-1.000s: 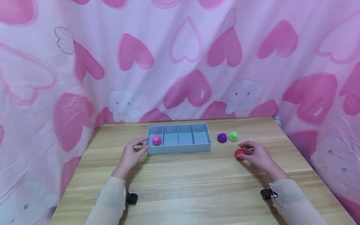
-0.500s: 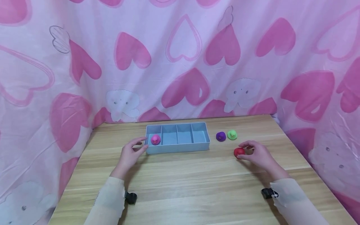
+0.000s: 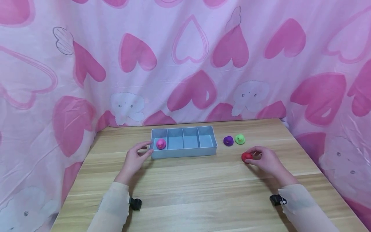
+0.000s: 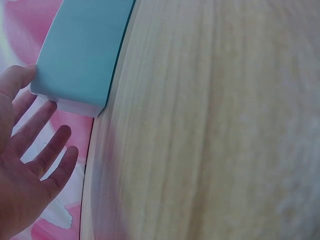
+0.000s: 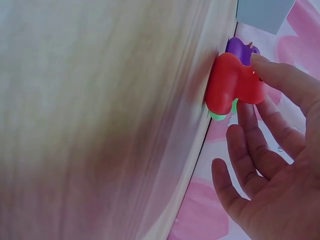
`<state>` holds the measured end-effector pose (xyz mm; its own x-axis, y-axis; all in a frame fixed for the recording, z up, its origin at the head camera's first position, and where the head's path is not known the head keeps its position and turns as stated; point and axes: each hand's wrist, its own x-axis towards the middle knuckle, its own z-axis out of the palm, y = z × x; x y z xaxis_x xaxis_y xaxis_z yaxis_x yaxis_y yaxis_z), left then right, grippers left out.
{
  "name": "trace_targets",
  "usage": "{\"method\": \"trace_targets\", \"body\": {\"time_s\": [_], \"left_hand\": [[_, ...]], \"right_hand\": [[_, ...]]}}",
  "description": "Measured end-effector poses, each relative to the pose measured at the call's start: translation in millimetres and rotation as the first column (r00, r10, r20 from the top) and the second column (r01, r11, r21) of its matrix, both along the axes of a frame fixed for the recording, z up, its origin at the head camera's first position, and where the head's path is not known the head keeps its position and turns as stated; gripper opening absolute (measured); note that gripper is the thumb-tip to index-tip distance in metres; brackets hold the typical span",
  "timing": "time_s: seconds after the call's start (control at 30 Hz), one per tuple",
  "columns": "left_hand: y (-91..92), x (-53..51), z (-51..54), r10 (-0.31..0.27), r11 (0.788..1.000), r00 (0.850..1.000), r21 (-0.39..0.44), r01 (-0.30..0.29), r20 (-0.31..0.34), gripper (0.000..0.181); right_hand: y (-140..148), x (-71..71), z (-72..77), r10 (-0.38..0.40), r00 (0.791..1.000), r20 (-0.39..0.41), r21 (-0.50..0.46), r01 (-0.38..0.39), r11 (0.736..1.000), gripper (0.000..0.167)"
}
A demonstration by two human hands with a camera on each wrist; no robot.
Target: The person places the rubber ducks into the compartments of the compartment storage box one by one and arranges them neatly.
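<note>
Table (image 3: 200, 190) | one tray (image 3: 184, 153), four ducks (image 3: 228, 141) | left hand (image 3: 134, 158) relaxed | right hand (image 3: 266, 160) pinching red duck (image 5: 226, 82)

Duck (image 3: 161, 144) at left inside tray (image 3: 184, 153)

An upright red duck (image 3: 246, 157) sits right of a long blue-gray 4-compartment box (image 3: 185, 152).

The person's left grip (image 4: 22, 175), a bare hand, enters at the left edge, palm showing and fingers spread. Its thumb tip touches a smooth, blue-green, straight-sided box (image 4: 82, 50) near a corner; the two lowest fingers stand clear of it. The box sits at the upper left on a pale wood-grain table (image 4: 200, 125); behind shows pink-and-white patterned cloth (image 4: 30, 25).
</note>
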<state>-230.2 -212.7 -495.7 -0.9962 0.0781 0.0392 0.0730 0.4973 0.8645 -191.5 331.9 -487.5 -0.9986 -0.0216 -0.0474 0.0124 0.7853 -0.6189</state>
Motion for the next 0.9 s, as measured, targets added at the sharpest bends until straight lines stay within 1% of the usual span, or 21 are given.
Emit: {"method": "trace_targets", "body": {"time_s": [0.2, 0.33, 0.5, 0.77, 0.9], "left_hand": [[0.7, 0.6, 0.3, 0.006, 1.0, 1.0, -0.006, -0.006, 0.007, 0.046], [0.8, 0.5, -0.8, 0.004, 1.0, 1.0, -0.002, -0.004, 0.016, 0.047], [0.5, 0.4, -1.8, -0.006, 1.0, 1.0, 0.005, 0.006, -0.006, 0.047], [0.4, -0.2, -1.1, -0.009, 1.0, 0.999, 0.004, 0.009, -0.046, 0.044], [-0.6, -1.8, -2.0, -0.005, 1.0, 0.998, 0.004, 0.005, -0.058, 0.043]], "right_hand": [[0.6, 0.8, 2.5, 0.017, 1.0, -0.022, 0.015, -0.016, 1.0, 0.034], [-1.1, -0.8, 6.2, 0.025, 0.999, -0.021, 0.018, -0.024, 1.0, 0.034], [-3.2, -4.0, 10.9, 0.024, 1.0, -0.001, 0.016, -0.024, 1.0, 0.034], [-8.5, -8.7, 15.4, 0.035, 0.999, -0.014, 0.04, -0.035, 0.999, 0.034], [-10.9, -11.7, 18.4, 0.048, 0.999, -0.013, 0.036, -0.047, 0.998, 0.034]]}}
